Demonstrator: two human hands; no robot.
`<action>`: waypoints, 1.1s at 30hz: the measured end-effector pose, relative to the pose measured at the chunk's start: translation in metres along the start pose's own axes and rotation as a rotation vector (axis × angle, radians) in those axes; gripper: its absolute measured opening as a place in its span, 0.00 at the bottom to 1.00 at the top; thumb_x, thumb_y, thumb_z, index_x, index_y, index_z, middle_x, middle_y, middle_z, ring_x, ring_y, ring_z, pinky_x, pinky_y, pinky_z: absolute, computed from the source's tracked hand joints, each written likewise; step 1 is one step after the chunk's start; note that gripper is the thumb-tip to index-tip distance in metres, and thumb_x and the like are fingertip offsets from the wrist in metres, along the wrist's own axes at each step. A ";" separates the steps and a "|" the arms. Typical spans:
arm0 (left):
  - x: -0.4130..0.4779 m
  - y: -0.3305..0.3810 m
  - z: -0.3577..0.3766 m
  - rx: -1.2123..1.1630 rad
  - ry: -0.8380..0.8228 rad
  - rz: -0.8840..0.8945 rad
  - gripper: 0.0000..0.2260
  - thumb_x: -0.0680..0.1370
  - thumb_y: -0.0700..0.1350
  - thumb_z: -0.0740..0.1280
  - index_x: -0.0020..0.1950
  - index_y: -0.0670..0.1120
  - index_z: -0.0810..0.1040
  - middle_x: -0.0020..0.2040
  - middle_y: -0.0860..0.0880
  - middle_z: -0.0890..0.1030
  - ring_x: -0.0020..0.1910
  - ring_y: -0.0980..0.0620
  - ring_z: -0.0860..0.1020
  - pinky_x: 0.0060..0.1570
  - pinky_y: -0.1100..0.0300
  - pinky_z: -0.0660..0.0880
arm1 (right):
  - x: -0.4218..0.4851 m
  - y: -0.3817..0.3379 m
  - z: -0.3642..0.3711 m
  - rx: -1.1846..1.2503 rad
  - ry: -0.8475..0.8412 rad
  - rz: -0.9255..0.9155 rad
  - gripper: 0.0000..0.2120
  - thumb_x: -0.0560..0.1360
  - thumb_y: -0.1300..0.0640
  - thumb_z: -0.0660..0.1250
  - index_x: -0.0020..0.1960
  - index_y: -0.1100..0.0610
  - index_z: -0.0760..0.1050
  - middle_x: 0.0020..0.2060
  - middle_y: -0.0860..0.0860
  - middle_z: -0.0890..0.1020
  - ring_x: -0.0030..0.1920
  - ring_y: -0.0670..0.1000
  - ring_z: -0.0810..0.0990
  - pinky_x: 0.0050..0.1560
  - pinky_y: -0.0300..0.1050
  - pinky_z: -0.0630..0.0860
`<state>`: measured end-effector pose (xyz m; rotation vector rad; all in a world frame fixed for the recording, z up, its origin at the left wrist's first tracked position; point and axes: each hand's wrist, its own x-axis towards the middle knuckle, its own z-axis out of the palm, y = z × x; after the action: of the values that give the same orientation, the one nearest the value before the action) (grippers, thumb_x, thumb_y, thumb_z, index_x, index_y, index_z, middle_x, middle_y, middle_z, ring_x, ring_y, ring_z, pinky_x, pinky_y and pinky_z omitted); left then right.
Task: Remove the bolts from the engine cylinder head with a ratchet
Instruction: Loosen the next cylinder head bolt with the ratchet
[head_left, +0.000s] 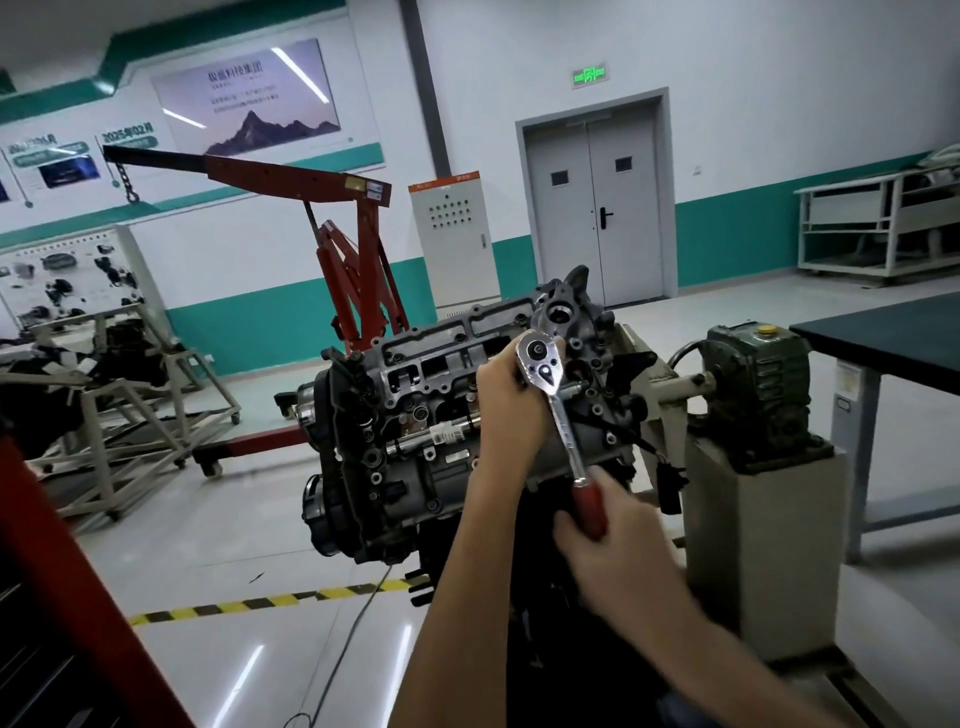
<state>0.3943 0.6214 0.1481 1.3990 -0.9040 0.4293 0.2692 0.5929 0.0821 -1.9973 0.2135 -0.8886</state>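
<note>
In the head view, the engine (395, 467) is carried on a stand (758, 545), tilted so that the cylinder head (426, 374) faces the person and its bolts (597, 410) can be reached from the front. The ratchet (558, 410) is set against the right end of the cylinder head, close to the stand's gearbox side. Its chrome head is up and its red handle slopes down towards the person.

The left hand (511, 400) is closed around the ratchet's head. Its fingers are mostly hidden behind the tool, and it is probably placed there to keep the socket square on a bolt. The right hand (608, 545) is clamped on the red handle, far down for leverage. The bolt under the ratchet's head cannot be seen. A red hoist (358, 249) is parked on the floor behind the engine.
</note>
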 end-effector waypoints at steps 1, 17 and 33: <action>0.000 0.000 -0.001 -0.011 -0.007 -0.003 0.23 0.78 0.38 0.67 0.27 0.57 0.67 0.25 0.59 0.66 0.30 0.59 0.61 0.32 0.63 0.61 | -0.005 -0.005 0.017 0.103 -0.013 0.039 0.06 0.71 0.65 0.66 0.41 0.59 0.70 0.25 0.49 0.70 0.23 0.42 0.71 0.24 0.28 0.65; 0.002 0.000 -0.010 0.024 -0.054 -0.013 0.19 0.75 0.32 0.65 0.29 0.50 0.68 0.24 0.58 0.68 0.26 0.61 0.62 0.29 0.64 0.61 | 0.061 0.009 -0.082 -0.463 -0.268 -0.210 0.09 0.70 0.66 0.68 0.41 0.54 0.72 0.29 0.48 0.75 0.28 0.45 0.76 0.31 0.36 0.75; 0.008 0.004 -0.008 0.048 -0.108 -0.026 0.19 0.76 0.35 0.67 0.27 0.47 0.67 0.22 0.58 0.66 0.26 0.60 0.60 0.30 0.62 0.60 | 0.071 -0.001 -0.102 -0.549 -0.383 -0.244 0.10 0.71 0.66 0.66 0.42 0.51 0.72 0.30 0.47 0.75 0.28 0.39 0.75 0.30 0.33 0.73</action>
<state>0.3987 0.6276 0.1578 1.4881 -0.9672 0.3603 0.2525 0.4913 0.1516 -2.7071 -0.0111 -0.6116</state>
